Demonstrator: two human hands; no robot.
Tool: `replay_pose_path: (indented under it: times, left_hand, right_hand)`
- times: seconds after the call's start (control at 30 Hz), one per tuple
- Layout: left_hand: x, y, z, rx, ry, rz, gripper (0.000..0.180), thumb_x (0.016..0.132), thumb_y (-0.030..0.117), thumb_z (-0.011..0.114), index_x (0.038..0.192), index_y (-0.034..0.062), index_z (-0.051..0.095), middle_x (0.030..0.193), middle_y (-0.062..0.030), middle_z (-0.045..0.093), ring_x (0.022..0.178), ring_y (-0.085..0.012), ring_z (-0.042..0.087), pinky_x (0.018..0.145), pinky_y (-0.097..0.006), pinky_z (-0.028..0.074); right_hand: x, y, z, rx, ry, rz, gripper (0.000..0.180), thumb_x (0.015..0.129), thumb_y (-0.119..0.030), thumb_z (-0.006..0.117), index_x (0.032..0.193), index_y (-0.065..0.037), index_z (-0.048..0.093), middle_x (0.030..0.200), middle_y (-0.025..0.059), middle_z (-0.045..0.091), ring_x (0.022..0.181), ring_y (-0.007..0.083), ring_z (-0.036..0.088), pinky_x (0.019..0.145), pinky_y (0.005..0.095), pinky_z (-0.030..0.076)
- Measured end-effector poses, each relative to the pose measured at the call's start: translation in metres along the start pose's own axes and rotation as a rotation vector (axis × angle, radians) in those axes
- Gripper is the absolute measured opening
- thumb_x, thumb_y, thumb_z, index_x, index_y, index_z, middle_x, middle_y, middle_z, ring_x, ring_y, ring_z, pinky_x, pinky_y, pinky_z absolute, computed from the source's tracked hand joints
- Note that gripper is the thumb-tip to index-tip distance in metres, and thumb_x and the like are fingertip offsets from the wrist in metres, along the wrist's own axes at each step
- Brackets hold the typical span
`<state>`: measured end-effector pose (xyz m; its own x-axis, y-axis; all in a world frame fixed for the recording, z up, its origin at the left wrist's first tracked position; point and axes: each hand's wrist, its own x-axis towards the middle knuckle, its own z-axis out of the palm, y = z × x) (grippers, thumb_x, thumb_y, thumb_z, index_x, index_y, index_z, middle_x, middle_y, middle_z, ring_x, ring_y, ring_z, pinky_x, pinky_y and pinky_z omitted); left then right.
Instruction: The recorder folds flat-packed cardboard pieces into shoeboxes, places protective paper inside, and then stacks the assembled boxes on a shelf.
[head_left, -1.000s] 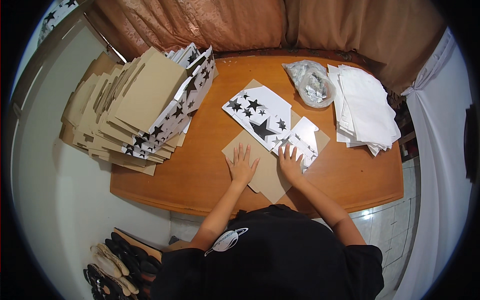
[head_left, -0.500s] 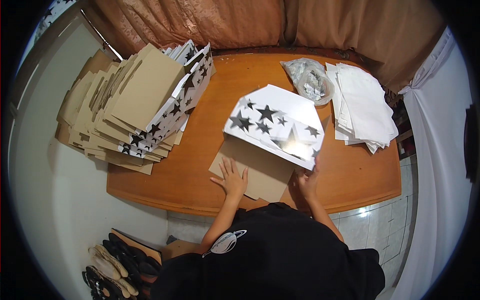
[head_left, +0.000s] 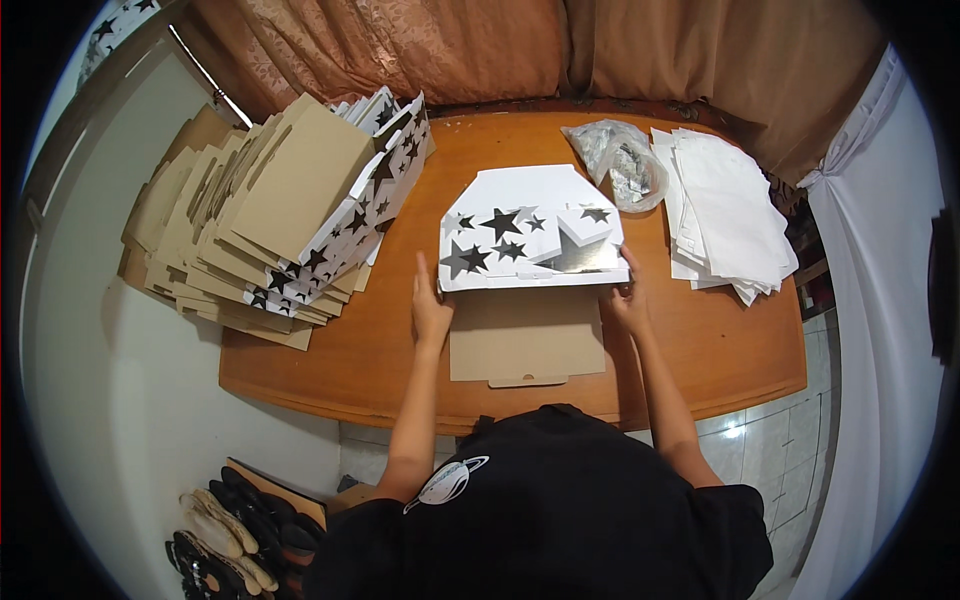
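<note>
A flat cardboard box blank (head_left: 527, 290), white with black and silver stars on its printed face and plain brown inside, is lying in the middle of the wooden worktop (head_left: 700, 350), just in front of the person. Its printed half is being raised along a fold, while the brown panel nearest the person is lying flat with a small tab at its near edge. The left hand (head_left: 430, 305) is pressing at the left end of the fold, fingers extended along the panel's edge; the right hand (head_left: 628, 298) is gripping the right end, though from this view I cannot quite tell whether its fingers are curling around the edge or only pushing against it. Judging by this, the box is only beginning to take shape: one main fold is going up, and the side flaps and the tab are not yet tucked. To the left, a large leaning stack of flat blanks (head_left: 270, 215), brown and star-printed, is taking up that end of the worktop and overhanging its edge, suggesting many pieces are waiting. To the right, a pile of white sheets (head_left: 730, 215) is lying well clear, with a clear plastic bag (head_left: 618, 160) of silvery contents just beside it, near the raised panel's far corner. Nothing is crowding the hands. Curtains (head_left: 480, 50) are hanging behind, and shoes (head_left: 225, 530) are sitting on the floor at lower left.
</note>
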<state>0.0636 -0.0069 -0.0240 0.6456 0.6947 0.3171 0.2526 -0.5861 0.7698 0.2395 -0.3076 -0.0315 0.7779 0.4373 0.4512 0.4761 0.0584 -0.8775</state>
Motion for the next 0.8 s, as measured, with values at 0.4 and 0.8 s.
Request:
replay_pose_path:
  times: [0.4,0.8]
  left_hand:
    - [-0.02,0.0,0.005,0.04,-0.043,0.1,0.074,0.08,0.0,0.051,0.142,0.0134,0.012,0.116,-0.0219,0.055,0.092,-0.042,0.059,0.078,-0.045,0.048]
    - [-0.019,-0.026,-0.016,-0.108,-0.165,0.222,0.073,0.079,0.008,0.063,0.135,0.0102,0.016,0.129,-0.0256,0.04,0.111,-0.0421,0.049,0.089,-0.039,0.044]
  right_hand:
    - [0.007,-0.01,0.039,-0.368,0.207,0.053,0.063,0.079,0.008,0.049,0.135,-0.011,0.028,0.133,0.0137,0.042,0.118,0.0295,0.047,0.089,0.0345,0.045]
    - [0.013,-0.011,0.011,-0.441,-0.05,-0.124,0.07,0.074,0.005,0.054,0.135,-0.016,0.027,0.133,0.0187,0.041,0.116,0.0387,0.046,0.088,0.0386,0.044]
